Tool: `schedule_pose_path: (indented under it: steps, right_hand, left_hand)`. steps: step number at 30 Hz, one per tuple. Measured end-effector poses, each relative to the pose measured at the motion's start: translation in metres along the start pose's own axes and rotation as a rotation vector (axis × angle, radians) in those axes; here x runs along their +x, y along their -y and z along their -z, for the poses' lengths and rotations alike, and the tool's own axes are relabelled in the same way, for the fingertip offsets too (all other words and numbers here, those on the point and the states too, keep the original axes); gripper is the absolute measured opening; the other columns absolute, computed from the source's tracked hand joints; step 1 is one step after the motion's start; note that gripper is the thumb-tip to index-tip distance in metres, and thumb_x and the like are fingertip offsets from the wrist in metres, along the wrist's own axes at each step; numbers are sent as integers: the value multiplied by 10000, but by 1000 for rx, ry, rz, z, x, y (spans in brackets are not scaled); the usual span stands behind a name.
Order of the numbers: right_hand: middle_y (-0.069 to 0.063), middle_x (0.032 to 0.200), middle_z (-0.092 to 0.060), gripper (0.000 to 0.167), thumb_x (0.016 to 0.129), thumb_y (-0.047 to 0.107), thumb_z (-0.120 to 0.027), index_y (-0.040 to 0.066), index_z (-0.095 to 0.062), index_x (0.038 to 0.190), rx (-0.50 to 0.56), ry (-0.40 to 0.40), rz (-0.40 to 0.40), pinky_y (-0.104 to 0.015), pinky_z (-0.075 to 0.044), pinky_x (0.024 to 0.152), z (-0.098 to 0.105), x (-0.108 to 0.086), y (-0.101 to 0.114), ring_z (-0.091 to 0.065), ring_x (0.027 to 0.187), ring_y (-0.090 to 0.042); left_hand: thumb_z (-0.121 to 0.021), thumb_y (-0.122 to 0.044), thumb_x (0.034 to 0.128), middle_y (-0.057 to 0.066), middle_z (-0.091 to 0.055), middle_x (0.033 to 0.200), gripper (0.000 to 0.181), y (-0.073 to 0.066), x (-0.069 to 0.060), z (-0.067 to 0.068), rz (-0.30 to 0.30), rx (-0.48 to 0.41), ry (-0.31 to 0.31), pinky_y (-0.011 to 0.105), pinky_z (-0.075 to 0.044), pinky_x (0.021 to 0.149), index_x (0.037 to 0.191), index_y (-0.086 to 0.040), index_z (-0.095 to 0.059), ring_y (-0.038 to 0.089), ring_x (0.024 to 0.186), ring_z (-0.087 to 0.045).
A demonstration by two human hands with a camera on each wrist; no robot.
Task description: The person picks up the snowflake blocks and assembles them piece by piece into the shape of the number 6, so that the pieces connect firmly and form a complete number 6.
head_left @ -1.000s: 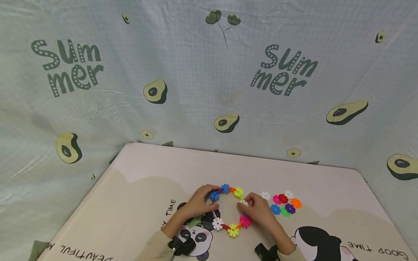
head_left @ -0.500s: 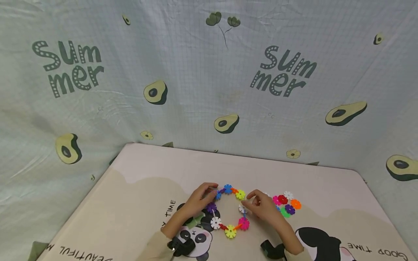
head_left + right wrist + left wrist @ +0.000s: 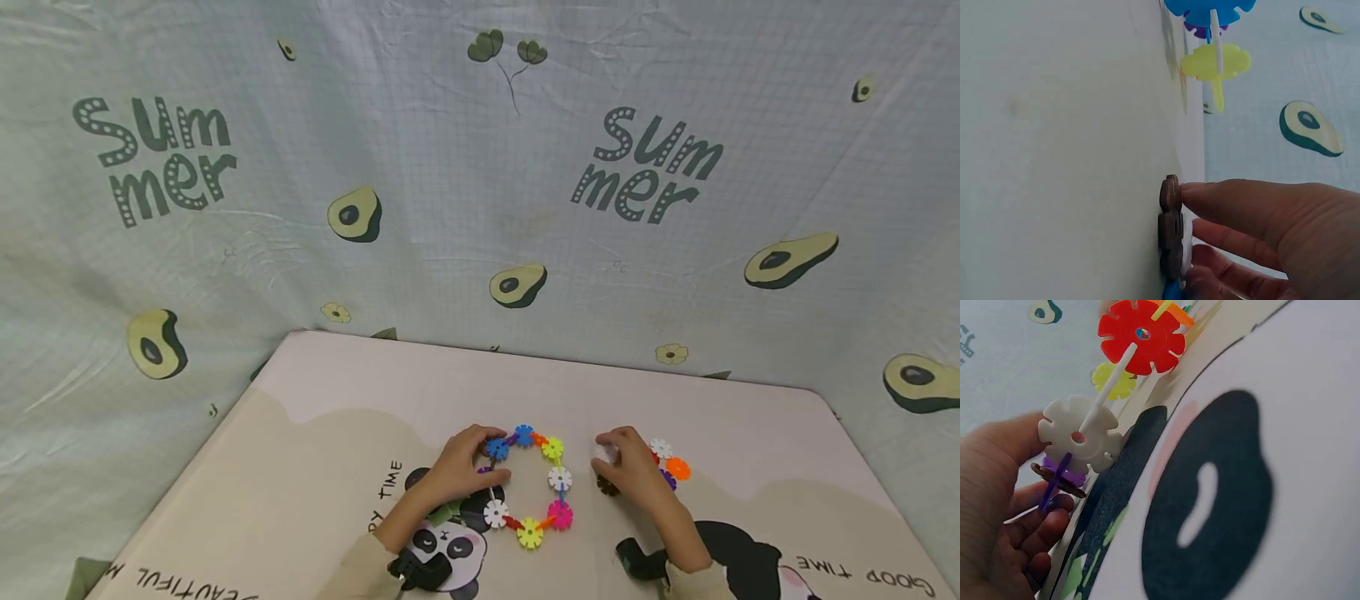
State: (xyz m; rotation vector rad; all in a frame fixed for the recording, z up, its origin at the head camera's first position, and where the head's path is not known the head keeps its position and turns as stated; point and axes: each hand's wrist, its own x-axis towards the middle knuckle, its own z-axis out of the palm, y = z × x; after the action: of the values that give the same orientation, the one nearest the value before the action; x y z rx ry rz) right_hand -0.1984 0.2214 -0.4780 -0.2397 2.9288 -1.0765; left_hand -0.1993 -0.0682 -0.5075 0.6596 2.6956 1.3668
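Note:
A ring of linked plastic snowflake discs point(image 3: 529, 533) lies in the middle of the table in the head view. Around its left side curl the fingers of my left hand point(image 3: 457, 468), by a blue disc point(image 3: 497, 449). Close up in the left wrist view, those fingers are at a purple disc point(image 3: 1063, 472) and a brown one point(image 3: 1072, 487), beside a white disc point(image 3: 1079, 434). My right hand point(image 3: 634, 471) pinches a loose white snowflake disc point(image 3: 606, 452). Its thumb touches a brown disc point(image 3: 1170, 231) lying flat, seen edge-on in the right wrist view.
Loose discs lie partly hidden beyond my right hand, among them an orange one point(image 3: 678, 468) and a white one point(image 3: 661, 448). The tabletop point(image 3: 337, 400) carries panda prints. A patterned cloth point(image 3: 450, 167) hangs along the back edge.
My right hand has left the ring's right side and moved right to the loose discs. The left hand has stayed at the ring's left side, shifting its fingers. The ring has moved slightly.

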Motion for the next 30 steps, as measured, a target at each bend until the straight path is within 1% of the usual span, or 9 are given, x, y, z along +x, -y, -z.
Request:
schedule_pose_path:
  steps: [3,9,12,16,19,22,25,28,30]
  right_hand:
    - [-126,981,-557,189,831,31,-736,-36,-672,997,9,-4,16,-248,-448,650,1,1,-2,-481,769,-180]
    - [-58,840,-538,238,804,69,-781,-36,-676,990,12,8,7,-252,-414,632,6,-1,-4,-461,738,-172]
    - [-51,829,-532,229,791,89,-798,-24,-691,960,25,19,-12,-266,-400,631,9,-1,-5,-452,736,-176]
    - [-29,797,-522,142,802,90,-790,25,-700,891,64,43,-26,-263,-406,627,11,-1,-7,-462,728,-166]
    - [-14,758,-537,128,805,103,-791,45,-693,864,104,59,-29,-255,-423,599,12,-1,-7,-486,689,-157]
    - [-9,740,-560,144,799,132,-802,50,-693,848,145,61,-25,-248,-438,565,13,1,-6,-505,643,-143]
    - [-13,767,-597,140,816,145,-789,45,-702,862,199,61,45,-238,-446,547,14,2,-6,-510,607,-97]
    - [-16,750,-614,131,855,140,-749,29,-707,909,249,83,152,-239,-457,528,13,3,-6,-503,569,-53]
    - [-26,732,-620,131,879,126,-721,12,-703,940,275,114,224,-242,-461,521,11,4,-7,-499,560,-43]
  left_hand:
    - [-695,-240,826,44,-615,1171,484,1,0,-1,-35,17,0,464,-370,957,1278,-98,-597,213,1047,-527]
    - [-667,-191,868,29,-653,1177,400,0,-1,0,-83,14,24,400,-348,909,1259,-115,-632,174,1002,-525]
    - [-682,-219,876,19,-658,1100,410,-1,-2,0,-90,6,21,384,-336,884,1267,-108,-624,140,958,-522]
    - [-711,-250,870,4,-653,1004,445,-4,-1,-1,-111,-7,25,381,-311,879,1270,-81,-612,122,919,-550]
    - [-748,-271,842,-3,-627,971,467,-6,0,-4,-97,-26,19,319,-342,848,1233,-53,-615,120,868,-547]
    - [-787,-285,801,-26,-581,913,449,-8,0,-5,-55,-33,-5,235,-390,728,1143,-40,-632,105,779,-511]
    - [-802,-270,792,-44,-576,850,374,-9,0,-6,-32,-31,-9,201,-405,644,1072,-63,-665,69,716,-487]
    - [-786,-247,821,-33,-638,859,333,-9,0,-5,-63,-72,49,199,-424,691,1100,-86,-702,34,741,-525]
    - [-769,-254,843,-37,-667,889,343,-9,0,-5,-91,-102,107,229,-379,784,1146,-105,-708,27,782,-561]
